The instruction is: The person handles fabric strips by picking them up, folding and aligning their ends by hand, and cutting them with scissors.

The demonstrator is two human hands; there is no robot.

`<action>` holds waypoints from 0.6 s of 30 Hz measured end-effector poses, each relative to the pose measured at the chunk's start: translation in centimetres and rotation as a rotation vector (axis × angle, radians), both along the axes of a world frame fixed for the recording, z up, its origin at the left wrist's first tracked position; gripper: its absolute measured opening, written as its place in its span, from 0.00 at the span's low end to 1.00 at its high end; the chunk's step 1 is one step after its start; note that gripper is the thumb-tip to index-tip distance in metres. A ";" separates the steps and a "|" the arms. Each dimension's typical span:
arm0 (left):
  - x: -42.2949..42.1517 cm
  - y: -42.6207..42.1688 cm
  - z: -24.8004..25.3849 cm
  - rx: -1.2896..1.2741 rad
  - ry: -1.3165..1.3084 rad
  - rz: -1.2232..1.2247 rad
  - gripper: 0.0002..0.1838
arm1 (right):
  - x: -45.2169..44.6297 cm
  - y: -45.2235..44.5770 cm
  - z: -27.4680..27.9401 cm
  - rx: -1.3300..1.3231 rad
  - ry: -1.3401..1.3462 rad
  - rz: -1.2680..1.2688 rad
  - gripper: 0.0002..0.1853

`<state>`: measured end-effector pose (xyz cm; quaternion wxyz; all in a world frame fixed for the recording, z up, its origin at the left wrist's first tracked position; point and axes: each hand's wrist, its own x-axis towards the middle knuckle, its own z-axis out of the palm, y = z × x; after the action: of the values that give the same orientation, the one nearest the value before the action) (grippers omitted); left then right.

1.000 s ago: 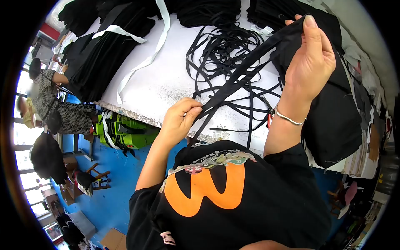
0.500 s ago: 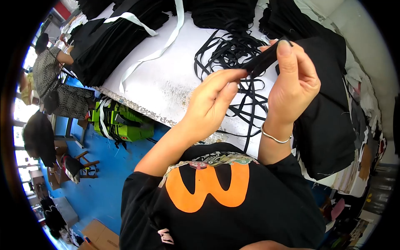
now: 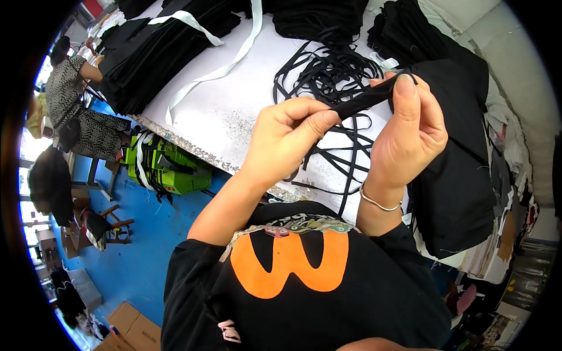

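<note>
Two hands of ours are closed on one narrow black fabric strip (image 3: pixel 366 102): our left hand (image 3: pixel 284 140) pinches it between thumb and fingers, and our right hand (image 3: pixel 411 130) pinches it farther off to the right, probably to keep the short span between them straight. Loose thin black fabric cords (image 3: pixel 319 75) lie tangled just beyond the hands, likely left there for easy reach. A second ago, our hands stood well apart along a longer stretch; now they have drawn near each other.
</note>
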<state>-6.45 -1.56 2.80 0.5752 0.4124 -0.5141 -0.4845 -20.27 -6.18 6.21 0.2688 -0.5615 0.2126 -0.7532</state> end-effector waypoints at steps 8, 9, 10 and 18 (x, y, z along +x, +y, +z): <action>0.7 -1.1 -0.5 -0.248 0.000 0.027 0.29 | 0.6 0.7 -0.1 0.084 0.052 0.105 0.00; 0.6 -0.8 0.3 -0.249 -0.002 0.025 0.29 | 0.6 0.8 -0.2 0.077 0.108 0.081 0.01; 0.3 -0.6 1.1 -0.291 -0.023 0.012 0.28 | 0.9 0.8 -0.1 0.048 0.136 0.056 0.02; -0.7 0.0 1.9 -0.337 -0.066 0.132 0.15 | 1.4 0.3 -0.4 -0.091 0.312 -0.096 0.05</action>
<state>-7.16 -1.56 4.75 0.6498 0.3587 -0.5782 -0.3389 -18.90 -5.90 5.84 0.1707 -0.6724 0.2438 -0.6778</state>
